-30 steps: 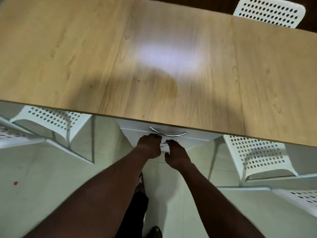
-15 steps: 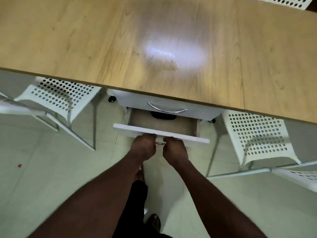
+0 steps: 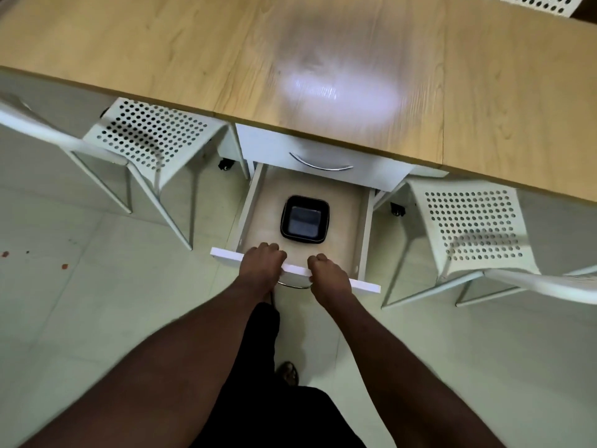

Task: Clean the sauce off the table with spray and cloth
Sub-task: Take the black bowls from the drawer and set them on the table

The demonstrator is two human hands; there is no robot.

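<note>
A wooden table (image 3: pixel 161 53) fills the top of the view, with a bright glare patch near its front edge. Under it stands a white drawer unit; its lower drawer (image 3: pixel 248 211) is pulled far out. My left hand (image 3: pixel 261 263) and my right hand (image 3: pixel 326 273) both grip the drawer front, fingers curled over its top edge, above the metal handle. Inside the drawer lies a black square container (image 3: pixel 305 221). No spray bottle or cloth shows in the view.
The upper drawer (image 3: pixel 371 164) with a curved metal handle is closed. White perforated chairs stand left (image 3: pixel 145 134) and right (image 3: pixel 471 227) of the drawer unit. Pale tiled floor (image 3: pixel 97 302) with small red spots at the far left. My legs are below.
The lower drawer has gone from closed to pulled far out with both hands gripping it. The black container inside has come fully into sight.
</note>
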